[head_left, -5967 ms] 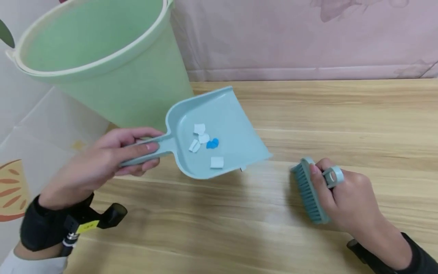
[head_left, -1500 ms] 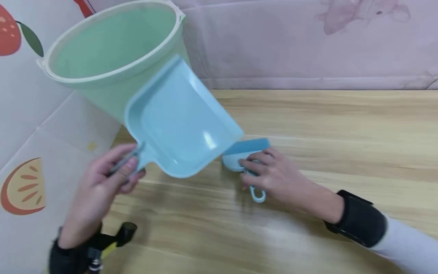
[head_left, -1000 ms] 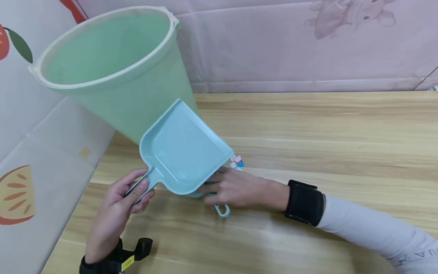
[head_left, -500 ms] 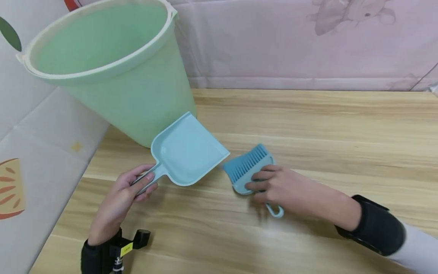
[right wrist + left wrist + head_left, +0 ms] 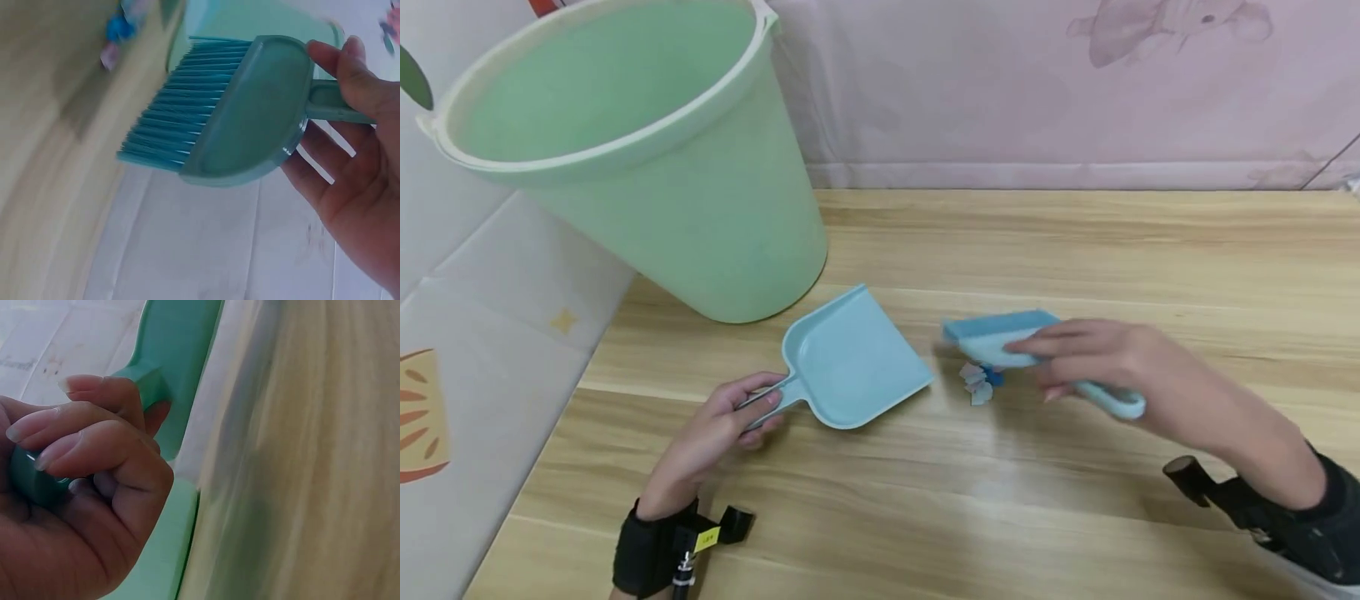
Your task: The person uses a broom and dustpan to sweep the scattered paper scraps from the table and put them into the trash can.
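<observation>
A light blue dustpan (image 5: 853, 358) lies flat on the wooden table (image 5: 1075, 250), its lip pointing right. My left hand (image 5: 752, 408) grips its handle, fingers curled round it (image 5: 94, 437). The pan holds nothing. My right hand (image 5: 1060, 358) holds a blue brush (image 5: 1000, 333) by its handle, thumb on top (image 5: 344, 62), bristles (image 5: 169, 119) pointing down toward the table. A small heap of white, pink and blue paper scraps (image 5: 979, 383) lies on the table below the brush, a short way right of the pan's lip.
A large green bucket (image 5: 625, 150) stands at the table's back left corner, just behind the dustpan. A pink cloth wall (image 5: 1037, 83) runs along the far edge. White patterned floor mats (image 5: 475, 333) lie left of the table.
The dustpan came down from its tilt beside the bucket and now lies flat on the table. My right hand carried the brush to the right, and the paper scraps show beneath it.
</observation>
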